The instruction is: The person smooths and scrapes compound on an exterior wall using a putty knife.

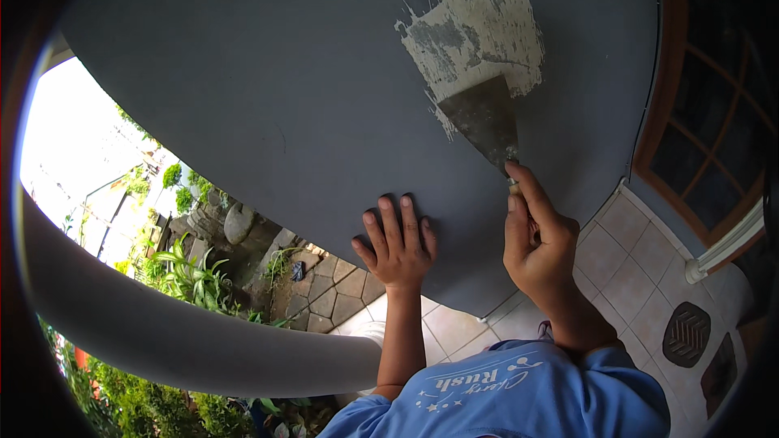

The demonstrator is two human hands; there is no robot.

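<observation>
My right hand is closed round the handle of a putty knife, with the forefinger stretched along its neck. The wide metal blade points up and lies against a grey wall, at the lower end of a rough off-white patch of putty. Grey streaks show through the patch, and its edges are ragged. To the left and lower down, my left hand rests flat on the wall with its fingers spread, holding nothing. Most of the knife's handle is hidden in my right fist.
A wood-framed window or door stands at the right. Pale floor tiles lie below, with a dark mat. A rounded grey pillar crosses the lower left, beside garden plants, a boulder and stone paving.
</observation>
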